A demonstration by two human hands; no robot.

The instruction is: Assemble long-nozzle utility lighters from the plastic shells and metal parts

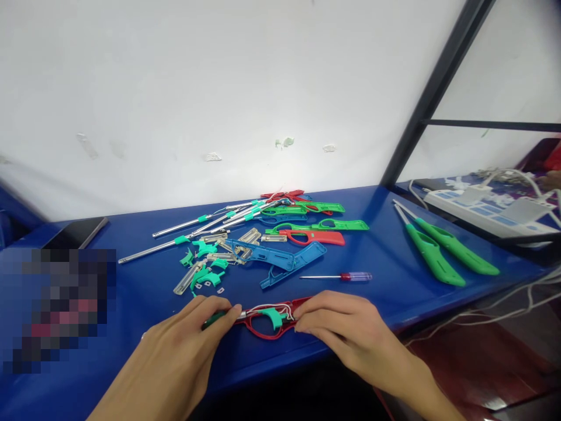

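A red half shell of a long-nosed lighter (268, 337) lies open side up near the table's front edge. A green trigger (275, 318) and white wires sit inside it. My left hand (188, 330) is closed round the left end, where the metal tube meets the shell; the fingers hide most of that end. My right hand (344, 321) pinches the right part of the shell, fingertips beside the wires. Just beyond lie a screwdriver (356, 276) with a red and purple handle, blue half shells (267, 255) and loose green triggers (208, 276).
Metal lighter tubes (146, 253), clear fuel tanks (186, 280) and more green and red shells (326, 237) are heaped towards the wall. Two green lighters (433, 251) lie at right. A phone (76, 233) is at left. Beyond the black frame stands a white power strip (456, 207).
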